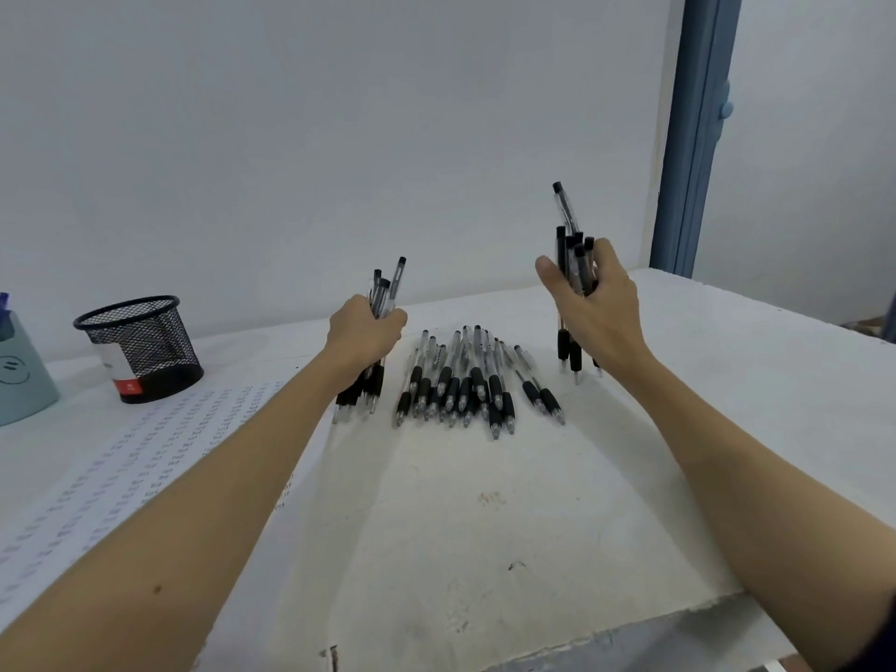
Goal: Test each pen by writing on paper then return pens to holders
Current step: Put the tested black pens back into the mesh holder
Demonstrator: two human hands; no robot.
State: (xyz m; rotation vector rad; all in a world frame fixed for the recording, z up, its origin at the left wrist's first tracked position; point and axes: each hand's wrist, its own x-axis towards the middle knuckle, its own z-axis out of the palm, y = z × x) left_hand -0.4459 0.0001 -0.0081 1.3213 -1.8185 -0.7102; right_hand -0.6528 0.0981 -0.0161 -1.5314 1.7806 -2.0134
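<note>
So both arms were stretched out forward over the tabletop [485,550], each hand wrapped around its own bunch of pens. The left hand [363,329] sat knuckles-up toward the middle of the tabletop, fingers curled tight around the left bundle [383,288], which stood nearly upright with the black grips poking out below the wrist and the tips just about at the surface. The right hand [594,303] was lifted a bit higher, nearer the far right corner, thumb out to the side and fingers clamped on the right bundle [574,254]; one pen stuck up well above the others.

Couldn't count the pens in either fist, since the palms covered the middle of the barrels. Whether the right bunch's tips were touching the surface was hard to tell.

Between the two hands a loose pile of pens [465,380] lay flat, tips pointing toward the near edge, not touched by either hand. Over by the left edge stood a black mesh holder [140,346], and a teal holder [22,375] was cut off by the frame. A printed paper sheet [145,458] lay along the left side, partly under the left forearm; its markings were too small to read.
</note>
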